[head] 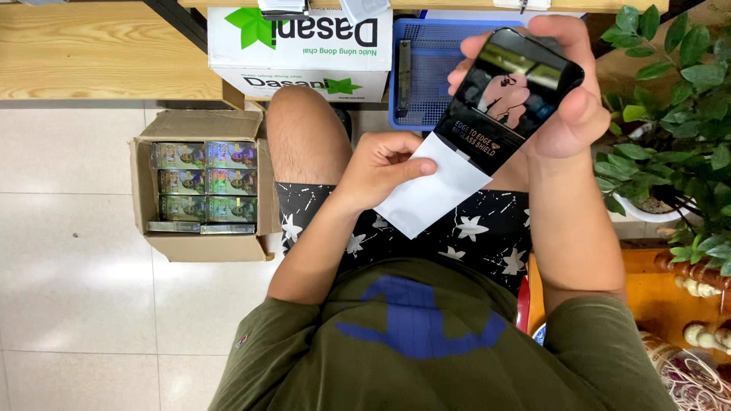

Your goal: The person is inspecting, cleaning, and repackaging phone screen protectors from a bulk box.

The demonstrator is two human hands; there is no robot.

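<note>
Room for moving is tight around the hands: the person sits with bare knees between an open cardboard box (204,186) on the left and a leafy potted plant (674,114) on the right, while a blue mesh basket (426,72) and a white carton (301,49) stand just beyond at the far edge. Held above the lap, the black glass screen protector (512,90) has its long axis slanting from far right to near left, its near end sunk into the mouth of a white paper sleeve (430,186) that carries on along the same slant. The right hand (567,99) is curled about the protector's far end, fingers wrapped over its edges. The left hand (381,169) is closed in a pinch on the sleeve's left edge, thumb on top. The cardboard box, filled with rows of shiny small packs, rests on pale floor tiles (68,259), and a wooden surface (91,49) runs along the far left.
</note>
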